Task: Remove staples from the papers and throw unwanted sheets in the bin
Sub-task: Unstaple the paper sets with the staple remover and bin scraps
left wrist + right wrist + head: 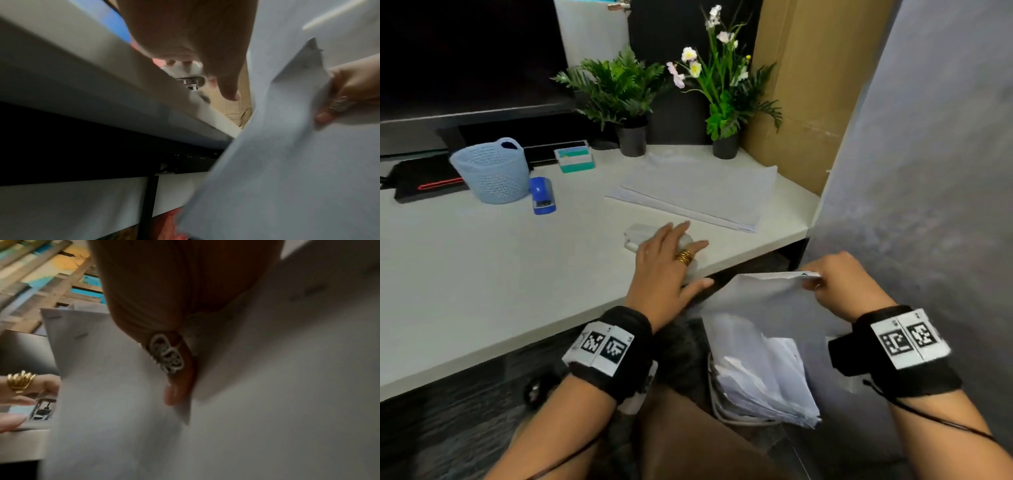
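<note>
Right hand (839, 284) pinches sheet (767, 301); left hand (664, 263) seemingly spread over staple remover (637, 234).

We see the left hand (666, 265) covering most of the white staple remover (635, 234); the bin (714, 394) sits largely hidden beneath loose sheets (763, 373)

head view downward, wrist views close

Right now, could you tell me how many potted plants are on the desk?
2: a leafy fern in a dark pot at the back beside the monitor, and a flowering plant to its right, against the cardboard box.
</note>
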### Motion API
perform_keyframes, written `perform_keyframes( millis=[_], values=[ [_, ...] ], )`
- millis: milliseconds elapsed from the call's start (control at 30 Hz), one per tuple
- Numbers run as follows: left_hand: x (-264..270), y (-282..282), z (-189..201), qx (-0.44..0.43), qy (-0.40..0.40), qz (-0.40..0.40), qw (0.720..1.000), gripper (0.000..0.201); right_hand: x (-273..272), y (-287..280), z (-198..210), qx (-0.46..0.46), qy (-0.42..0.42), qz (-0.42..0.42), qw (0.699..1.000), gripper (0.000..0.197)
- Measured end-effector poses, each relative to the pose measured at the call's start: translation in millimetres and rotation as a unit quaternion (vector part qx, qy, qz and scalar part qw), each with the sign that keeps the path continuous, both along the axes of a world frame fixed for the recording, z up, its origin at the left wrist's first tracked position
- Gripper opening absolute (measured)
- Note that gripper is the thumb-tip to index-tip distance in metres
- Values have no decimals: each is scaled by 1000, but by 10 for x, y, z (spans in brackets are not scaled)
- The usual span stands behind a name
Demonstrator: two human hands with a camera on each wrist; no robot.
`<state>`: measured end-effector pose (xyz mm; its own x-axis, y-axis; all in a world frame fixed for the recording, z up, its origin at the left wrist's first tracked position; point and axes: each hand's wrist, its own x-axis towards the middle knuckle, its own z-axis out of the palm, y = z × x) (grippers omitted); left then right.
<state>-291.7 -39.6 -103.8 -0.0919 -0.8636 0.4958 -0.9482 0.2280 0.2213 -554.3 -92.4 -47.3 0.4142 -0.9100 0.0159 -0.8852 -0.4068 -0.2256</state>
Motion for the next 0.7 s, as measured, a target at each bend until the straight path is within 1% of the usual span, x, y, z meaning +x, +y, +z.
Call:
perform_keyframes(
  millis=[100, 167, 233, 333, 400, 433, 500, 600, 667, 700],
  values=[
    [51, -121, -99, 20, -9, 12, 1000, 56, -172, -5, -27, -9, -30, -33, 999, 48],
    [82, -136, -122, 23, -4, 2, 1000, 60, -245, 13, -79, -3, -49, -50, 998, 50],
    [100, -120, -116, 32, 6, -7, 999, 63, -291, 36, -108, 5, -65, -59, 996, 44],
    [83, -88, -88, 36, 21, -9, 999, 66, -304, 53, -160, 27, -54, -52, 997, 33],
    [74, -83, -81, 42, 17, -3, 999, 68, -264, 29, -255, 48, -19, -46, 998, 39],
    [72, -85, -79, 46, 14, 0, 999, 70, -233, 15, -330, 61, 12, -47, 997, 36],
    [70, -84, -77, 51, 12, 1, 999, 72, -162, -37, -560, 77, 66, -50, 994, 24],
    [56, -81, -64, 56, 12, 4, 998, 74, -11, -126, -1001, 120, 123, -70, 983, 25],
    [43, -80, -66, 59, 9, 8, 998, 77, 104, -123, -1353, 161, 156, -50, 973, 30],
    [39, -81, -77, 58, 6, 9, 998, 78, 140, -122, -1540, 177, 178, -26, 968, 32]
  ],
)
